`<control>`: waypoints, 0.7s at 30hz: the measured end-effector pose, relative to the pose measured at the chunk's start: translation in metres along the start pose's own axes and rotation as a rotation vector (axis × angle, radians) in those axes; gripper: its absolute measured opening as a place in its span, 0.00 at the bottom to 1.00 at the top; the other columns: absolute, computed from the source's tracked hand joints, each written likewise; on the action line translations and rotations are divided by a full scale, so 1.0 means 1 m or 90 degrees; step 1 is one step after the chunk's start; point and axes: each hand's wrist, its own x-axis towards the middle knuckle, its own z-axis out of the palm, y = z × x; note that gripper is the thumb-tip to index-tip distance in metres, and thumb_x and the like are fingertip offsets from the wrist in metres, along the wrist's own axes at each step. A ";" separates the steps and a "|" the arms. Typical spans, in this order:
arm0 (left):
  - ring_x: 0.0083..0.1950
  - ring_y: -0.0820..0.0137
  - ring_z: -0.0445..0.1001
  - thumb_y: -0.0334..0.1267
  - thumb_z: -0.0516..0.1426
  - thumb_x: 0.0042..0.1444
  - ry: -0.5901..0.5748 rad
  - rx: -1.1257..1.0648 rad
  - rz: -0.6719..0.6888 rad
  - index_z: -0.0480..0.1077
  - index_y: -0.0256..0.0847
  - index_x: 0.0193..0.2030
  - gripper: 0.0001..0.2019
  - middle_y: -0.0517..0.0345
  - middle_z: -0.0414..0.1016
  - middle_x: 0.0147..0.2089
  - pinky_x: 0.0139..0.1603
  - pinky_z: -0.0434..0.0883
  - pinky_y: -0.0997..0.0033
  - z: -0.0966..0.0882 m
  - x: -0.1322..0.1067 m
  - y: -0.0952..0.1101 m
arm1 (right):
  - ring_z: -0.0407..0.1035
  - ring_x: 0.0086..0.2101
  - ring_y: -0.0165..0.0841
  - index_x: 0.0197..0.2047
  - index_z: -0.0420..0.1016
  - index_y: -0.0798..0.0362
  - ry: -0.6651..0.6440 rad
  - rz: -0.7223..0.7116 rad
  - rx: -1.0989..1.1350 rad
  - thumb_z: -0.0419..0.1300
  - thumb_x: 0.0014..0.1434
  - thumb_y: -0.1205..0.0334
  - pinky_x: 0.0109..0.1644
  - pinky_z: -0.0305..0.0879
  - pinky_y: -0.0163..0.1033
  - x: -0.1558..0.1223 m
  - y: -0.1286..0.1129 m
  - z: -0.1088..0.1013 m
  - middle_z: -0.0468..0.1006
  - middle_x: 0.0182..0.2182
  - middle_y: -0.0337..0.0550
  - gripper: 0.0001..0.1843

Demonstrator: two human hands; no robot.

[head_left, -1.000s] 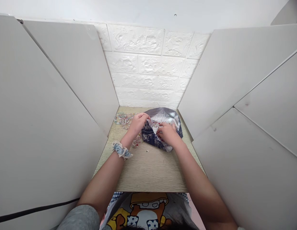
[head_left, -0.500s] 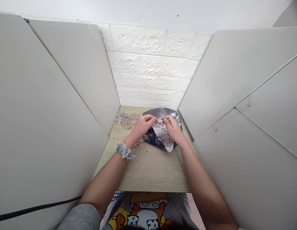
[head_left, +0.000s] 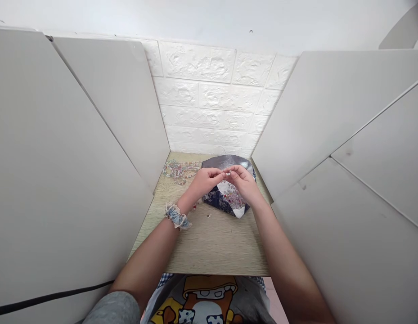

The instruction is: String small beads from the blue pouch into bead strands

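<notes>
Over a dark blue patterned pouch with a silvery lining (head_left: 215, 201), my two hands meet fingertip to fingertip. My left hand (head_left: 206, 181), with a blue scrunchie (head_left: 177, 216) on its wrist, is closed in a pinch; what it holds is too small to make out. My right hand (head_left: 244, 181) pinches as well, and a tiny pale bit, perhaps a bead, shows between the fingertips. Loose pink, clear and red beads (head_left: 231, 194) lie on the pouch's shiny lining below my hands. Strings of pastel beads (head_left: 178, 170) rest on the table left of the pouch.
The narrow wood-grain table (head_left: 218, 252) is walled in by white panels (head_left: 110, 99) on both sides and a white brick wall (head_left: 212, 99) behind. A tiny metal piece (head_left: 209, 216) lies in front of the pouch. A black cable (head_left: 53, 296) runs at lower left.
My hands have come together, so the gap between their fingertips has closed. The whole view has shifted slightly downward. The pouch and bead strings stay in place.
</notes>
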 end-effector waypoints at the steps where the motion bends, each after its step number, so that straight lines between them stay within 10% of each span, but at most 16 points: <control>1: 0.22 0.78 0.54 0.47 0.50 0.48 0.000 0.003 -0.002 0.72 0.35 0.28 0.17 0.62 0.61 0.19 0.22 0.51 0.77 0.000 0.000 0.000 | 0.68 0.33 0.27 0.33 0.65 0.52 0.000 0.000 -0.001 0.54 0.52 0.57 0.46 0.63 0.42 0.000 0.000 0.000 0.72 0.32 0.38 0.08; 21: 0.22 0.79 0.53 0.45 0.50 0.47 0.014 0.013 -0.007 0.70 0.34 0.26 0.16 0.63 0.59 0.19 0.21 0.50 0.77 0.001 0.000 -0.002 | 0.66 0.33 0.27 0.33 0.64 0.50 -0.017 0.009 0.011 0.55 0.52 0.57 0.45 0.62 0.41 -0.001 0.000 0.000 0.70 0.32 0.37 0.06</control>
